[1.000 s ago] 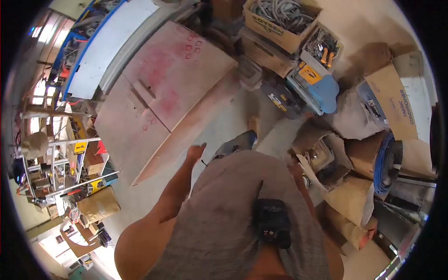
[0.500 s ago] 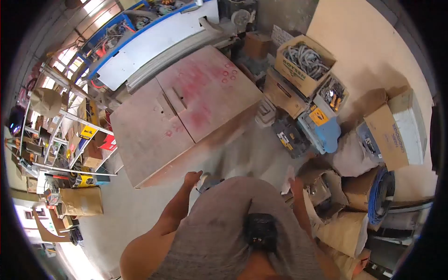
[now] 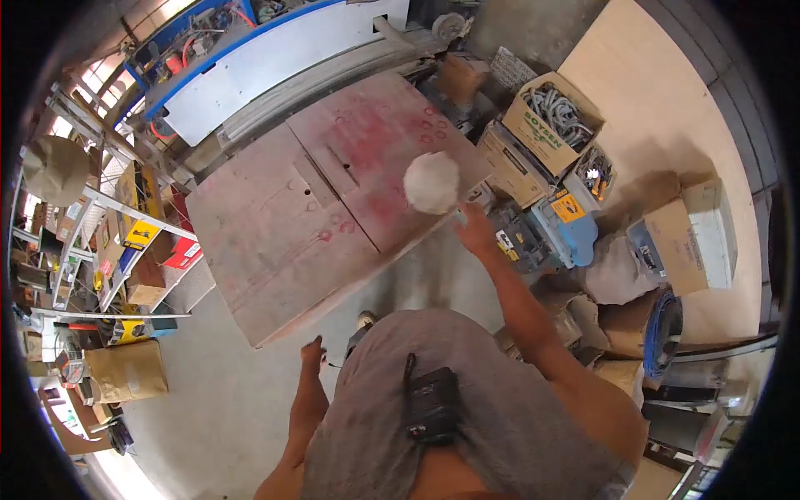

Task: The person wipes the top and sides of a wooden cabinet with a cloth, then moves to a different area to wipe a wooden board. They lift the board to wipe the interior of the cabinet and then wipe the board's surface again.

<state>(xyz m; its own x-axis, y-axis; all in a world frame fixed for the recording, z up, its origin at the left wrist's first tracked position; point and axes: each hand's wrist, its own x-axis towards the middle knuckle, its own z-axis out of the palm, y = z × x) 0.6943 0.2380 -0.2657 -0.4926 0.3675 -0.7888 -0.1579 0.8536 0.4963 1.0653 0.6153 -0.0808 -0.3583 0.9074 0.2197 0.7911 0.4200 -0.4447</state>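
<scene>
My right hand [image 3: 473, 227] reaches forward over the near right edge of a low wooden cabinet [image 3: 267, 217]. Its fingers are closed on the lower edge of a pale round pad [image 3: 432, 182], which overlaps the cabinet top in this view. The pad is off-white with a slightly ragged rim; I cannot tell its exact material. Lower down, my left hand [image 3: 313, 350] hangs beside my body with fingers curled and nothing visible in them, just off the cabinet's near corner. Two door panels with long wooden handles [image 3: 337, 167] face up, dusty and marked with red stains.
At right stand a carton of grey hoses [image 3: 554, 117], a black tool case [image 3: 521, 237], a blue case [image 3: 567, 229] and a coil of blue hose [image 3: 662, 333]. Metal shelving [image 3: 125, 212] holds boxes at left. A white, blue-edged bench [image 3: 275, 71] lies behind the cabinet.
My right hand has risen from beside my hip to above the cabinet's right edge, bringing the pale pad into full view. My left hand has dropped lower and leftward.
</scene>
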